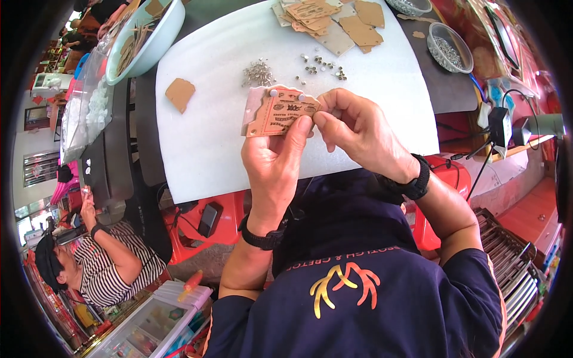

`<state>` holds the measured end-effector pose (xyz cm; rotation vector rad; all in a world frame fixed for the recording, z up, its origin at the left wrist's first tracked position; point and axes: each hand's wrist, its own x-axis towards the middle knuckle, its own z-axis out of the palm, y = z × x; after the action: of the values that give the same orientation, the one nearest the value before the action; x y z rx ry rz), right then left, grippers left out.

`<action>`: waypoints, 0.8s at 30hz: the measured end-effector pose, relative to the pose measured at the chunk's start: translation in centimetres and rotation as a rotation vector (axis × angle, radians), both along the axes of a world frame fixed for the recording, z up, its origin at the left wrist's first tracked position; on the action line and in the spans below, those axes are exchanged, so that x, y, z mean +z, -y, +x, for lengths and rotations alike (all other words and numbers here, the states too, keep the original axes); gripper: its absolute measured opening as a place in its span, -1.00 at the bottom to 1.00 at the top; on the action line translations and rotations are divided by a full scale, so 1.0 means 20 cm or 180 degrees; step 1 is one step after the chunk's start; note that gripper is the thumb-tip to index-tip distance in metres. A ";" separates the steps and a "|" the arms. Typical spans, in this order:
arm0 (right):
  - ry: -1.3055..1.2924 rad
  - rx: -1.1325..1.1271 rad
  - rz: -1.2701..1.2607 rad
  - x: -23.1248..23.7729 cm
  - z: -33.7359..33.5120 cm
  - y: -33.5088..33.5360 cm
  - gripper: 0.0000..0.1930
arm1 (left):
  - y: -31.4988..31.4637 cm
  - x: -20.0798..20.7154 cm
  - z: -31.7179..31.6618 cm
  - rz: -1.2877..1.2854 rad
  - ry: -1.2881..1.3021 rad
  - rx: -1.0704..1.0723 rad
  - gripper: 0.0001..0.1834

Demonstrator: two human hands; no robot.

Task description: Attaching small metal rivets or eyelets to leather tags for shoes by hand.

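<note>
My left hand (270, 170) is closed on a printed tan patch (280, 116) with wavy edges, its thumb lying across the front. Behind the patch, a paler pinkish-white piece sticks out at the left. Round silver caps show along the upper edge. The fingers of my right hand (365, 128) pinch together at the patch's right edge; whether a small fastener sits between them is hidden. Just beyond the patch lie a heap of thin metal rivet posts (258, 73) and, to its right, scattered round rivet caps (322, 64).
Under everything lies a white foam sheet (215, 155). A single tan piece (180, 95) rests at left, a stack of similar pieces (310, 17) at the far side. A pale blue basin (169, 36) and a clear bowl of metal parts (450, 49) flank the sheet. Another person (116, 265) sits at left.
</note>
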<state>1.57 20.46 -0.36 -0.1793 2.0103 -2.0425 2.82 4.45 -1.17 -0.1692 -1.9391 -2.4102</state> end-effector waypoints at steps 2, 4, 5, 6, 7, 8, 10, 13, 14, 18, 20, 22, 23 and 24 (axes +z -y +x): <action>-0.0066 -0.0023 -0.0109 -0.01 0.00 -0.01 -0.81 | 0.01 0.00 -0.02 0.0109 0.0083 -0.0111 -0.63; -0.0094 0.0021 -0.0114 0.01 -0.01 -0.03 -0.80 | 0.03 0.03 -0.02 0.0135 0.0198 -0.0228 -0.63; -0.0088 0.0068 0.0013 0.04 -0.01 -0.06 -0.80 | 0.03 0.05 -0.03 0.0152 0.0313 -0.0341 -0.63; 0.0020 0.0144 0.0169 0.05 -0.02 -0.09 -0.79 | 0.03 0.06 -0.03 0.0231 0.0453 -0.0406 -0.62; 0.0133 0.0337 0.0472 0.07 -0.03 -0.13 -0.82 | 0.04 0.07 -0.02 0.0269 0.0351 -0.0431 -0.62; 0.0102 0.0422 0.0577 0.10 -0.02 -0.16 -0.84 | 0.05 0.07 -0.02 0.0196 0.0506 -0.0571 -0.60; -0.0512 0.0568 0.0841 0.15 -0.03 -0.20 -0.82 | 0.05 0.07 -0.01 0.0294 0.0645 -0.0743 -0.62; -0.0260 0.0935 0.1218 0.27 -0.06 -0.28 -0.81 | 0.05 0.06 -0.02 0.0476 0.0771 -0.0884 -0.69; -0.0338 0.0924 0.1250 0.30 -0.09 -0.30 -0.79 | 0.07 0.03 -0.01 0.0473 0.0765 -0.0880 -0.74; 0.0060 0.0459 0.1352 0.43 -0.29 -0.43 -0.79 | 0.12 -0.01 -0.03 0.0365 0.0735 -0.0749 -0.82; -0.0027 -0.0078 0.1252 0.56 -0.43 -0.48 -0.75 | 0.14 -0.04 -0.04 0.0348 0.0759 -0.0729 -0.82; -0.0304 -0.0578 0.0909 0.64 -0.61 -0.58 -0.75 | 0.14 -0.05 -0.05 0.0307 0.0806 -0.0693 -0.81; -0.0393 -0.0588 0.0922 0.68 -0.73 -0.69 -0.78 | 0.13 -0.05 -0.05 0.0325 0.0774 -0.0722 -0.82; -0.0449 -0.0689 0.0070 0.67 -0.88 -0.80 -0.78 | 0.12 -0.05 -0.05 0.0338 0.0750 -0.0762 -0.82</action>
<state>-16.07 36.47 13.11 -0.1080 2.2231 -2.1908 1.81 2.03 -2.10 -0.1246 -1.9762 -2.7956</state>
